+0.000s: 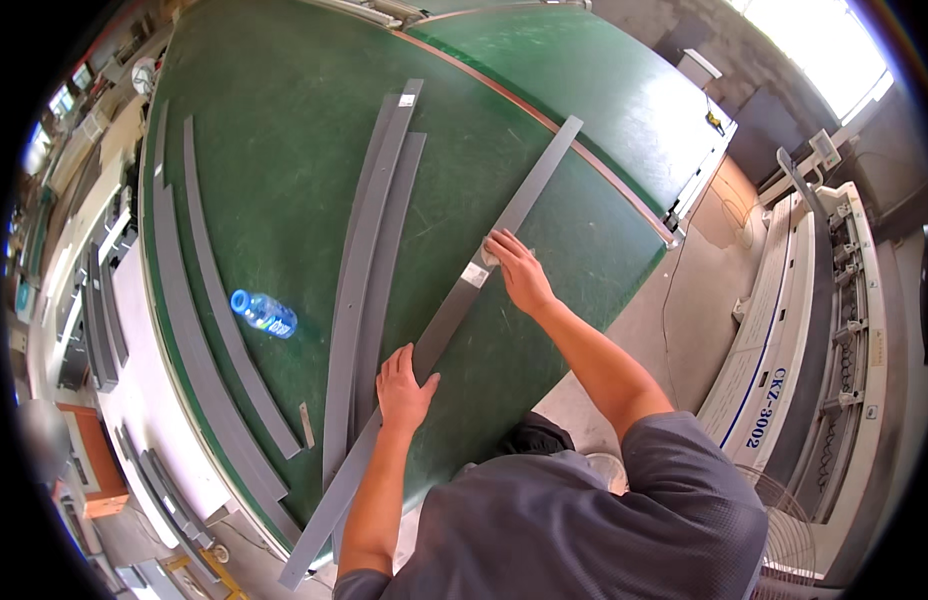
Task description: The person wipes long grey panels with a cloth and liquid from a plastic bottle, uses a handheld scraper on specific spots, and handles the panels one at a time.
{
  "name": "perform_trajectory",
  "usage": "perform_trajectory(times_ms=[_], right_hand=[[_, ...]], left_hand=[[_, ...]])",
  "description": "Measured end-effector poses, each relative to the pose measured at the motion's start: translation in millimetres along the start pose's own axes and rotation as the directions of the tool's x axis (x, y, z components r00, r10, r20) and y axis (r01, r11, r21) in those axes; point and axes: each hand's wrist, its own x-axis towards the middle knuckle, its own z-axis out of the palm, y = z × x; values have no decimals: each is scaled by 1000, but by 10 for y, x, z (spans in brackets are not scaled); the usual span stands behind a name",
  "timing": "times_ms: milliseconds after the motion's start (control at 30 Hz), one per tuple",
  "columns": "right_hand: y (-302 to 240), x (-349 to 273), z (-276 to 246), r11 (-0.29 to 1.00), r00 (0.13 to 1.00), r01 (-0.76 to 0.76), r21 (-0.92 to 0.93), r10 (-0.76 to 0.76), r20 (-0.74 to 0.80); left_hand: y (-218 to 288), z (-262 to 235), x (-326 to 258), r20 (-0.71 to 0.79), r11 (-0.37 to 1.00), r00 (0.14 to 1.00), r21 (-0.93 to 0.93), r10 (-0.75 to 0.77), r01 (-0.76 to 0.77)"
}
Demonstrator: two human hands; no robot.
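Note:
A long flat grey strip [447, 327] lies slantwise over the green table, its near end sticking out past the table edge. My left hand [404, 390] grips it around the middle, fingers at one edge and thumb at the other. Farther up, my right hand [524, 275] is closed on a small white cloth [492, 255], mostly hidden by the fingers and pressed against the strip's face. Just below that cloth, a white label [474, 275] is stuck to the strip.
More grey strips [374, 240] lie left of my hands, with others [199, 340] along the table's left side. Between them stands a blue-capped plastic bottle [264, 313], lying over. A small flat piece [307, 425] is near it. A long white machine [774, 330] and wire fan guard [784, 520] are at right.

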Motion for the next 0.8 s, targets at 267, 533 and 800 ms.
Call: perform_trajectory(times_ms=[267, 533, 800], right_hand=[[737, 251, 344, 989, 921, 145, -2, -134, 366], [3045, 1541, -348, 966, 941, 30, -255, 58, 333], [4437, 2619, -515, 827, 926, -291, -482, 369, 75]], left_hand=[[80, 283, 186, -16, 920, 999, 390, -39, 42], [88, 339, 183, 37, 899, 993, 430, -113, 86], [-32, 331, 372, 85, 914, 991, 401, -100, 58]])
